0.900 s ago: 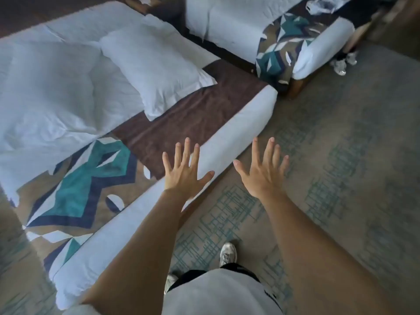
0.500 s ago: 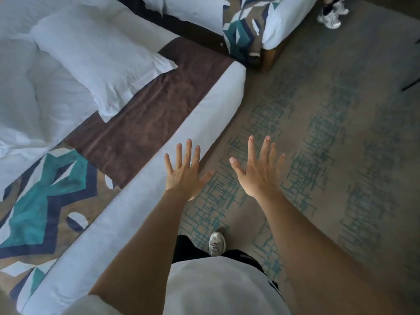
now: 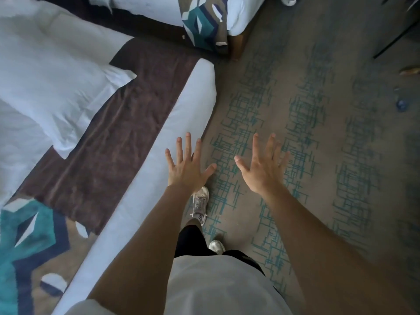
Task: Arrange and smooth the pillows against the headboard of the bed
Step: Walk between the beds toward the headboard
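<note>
We hold both arms stretched out in front of us. Our left hand [image 3: 186, 169] is spread wide with straight fingers and grasps nothing; it shows against the white edge of the bed [image 3: 172, 123], and we cannot tell whether it touches it. Our right hand [image 3: 263, 171] is splayed and empty in the same way, seen over the patterned carpet [image 3: 318, 133]. The white pillow [image 3: 50, 87] lies flat on the bed to our left, well apart from both hands, with one corner resting on the brown runner [image 3: 118, 137]. Nearer us, a teal and navy patterned cloth [image 3: 27, 235] adjoins the runner. Our pale shoes [image 3: 200, 201] stand on the carpet just beside the bed
</note>
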Motion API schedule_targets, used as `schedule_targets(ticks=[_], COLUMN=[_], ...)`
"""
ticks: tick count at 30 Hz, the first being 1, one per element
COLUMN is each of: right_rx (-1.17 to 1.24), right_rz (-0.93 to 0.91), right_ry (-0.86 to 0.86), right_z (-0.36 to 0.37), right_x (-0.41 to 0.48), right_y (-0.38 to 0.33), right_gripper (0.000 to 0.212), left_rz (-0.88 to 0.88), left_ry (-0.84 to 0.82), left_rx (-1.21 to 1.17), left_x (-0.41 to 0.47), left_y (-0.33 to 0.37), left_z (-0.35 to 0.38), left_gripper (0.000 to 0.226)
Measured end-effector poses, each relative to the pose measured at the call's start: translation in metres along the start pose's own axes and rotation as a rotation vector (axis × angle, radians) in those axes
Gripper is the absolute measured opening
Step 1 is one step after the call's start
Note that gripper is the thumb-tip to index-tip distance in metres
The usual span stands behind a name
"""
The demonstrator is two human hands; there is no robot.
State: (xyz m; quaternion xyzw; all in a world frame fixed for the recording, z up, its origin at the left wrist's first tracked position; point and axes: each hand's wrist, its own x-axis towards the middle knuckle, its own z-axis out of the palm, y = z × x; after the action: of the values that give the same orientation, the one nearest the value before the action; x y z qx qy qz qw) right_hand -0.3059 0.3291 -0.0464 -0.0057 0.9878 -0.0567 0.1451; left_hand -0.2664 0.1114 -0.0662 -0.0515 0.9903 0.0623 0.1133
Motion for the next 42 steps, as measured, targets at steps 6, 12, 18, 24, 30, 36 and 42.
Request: schedule_targets(ticks=[6,12,18,24,30,36,42], right_rx=[0.016,0.108,0.114,0.098,0.078,0.033,-0.001], right_rz=[0.051,0.140,0.179,0.193,0.146,0.105,0.052], right_ry=[0.015,0.001,-0.014,-0.026,-0.059,-0.080,-0.109], right_z=[-0.020,-0.047,-0.059,-0.070,-0.098,-0.131,-0.154], right_x=[0.064,0.128,0.182,0.247,0.320,0.388,0.450], right_y=[-0.019,-0.028,-0.012,0.029,0.090,0.144,0.169], right_gripper=[0.085,0.082,0.083,0.083,0.081,0.080,0.079], left_rz=[0.088,0.156,0.195,0.179,0.119,0.034,0.010], left_ry=[0.030,0.003,-0.015,-0.064,-0.101,-0.100,-0.088], left_rx=[0.044,0.077,0.102,0.067,0.017,-0.025,0.012], left_x=[0.087,0.165,0.227,0.286,0.349,0.400,0.453], left_y=[-0.009,-0.009,0.009,0.057,0.133,0.182,0.206], left_z=[-0.022,-0.048,-0.057,-0.058,-0.063,-0.066,-0.078], left_gripper=[0.094,0.092,0.091,0.090,0.100,0.097,0.097])
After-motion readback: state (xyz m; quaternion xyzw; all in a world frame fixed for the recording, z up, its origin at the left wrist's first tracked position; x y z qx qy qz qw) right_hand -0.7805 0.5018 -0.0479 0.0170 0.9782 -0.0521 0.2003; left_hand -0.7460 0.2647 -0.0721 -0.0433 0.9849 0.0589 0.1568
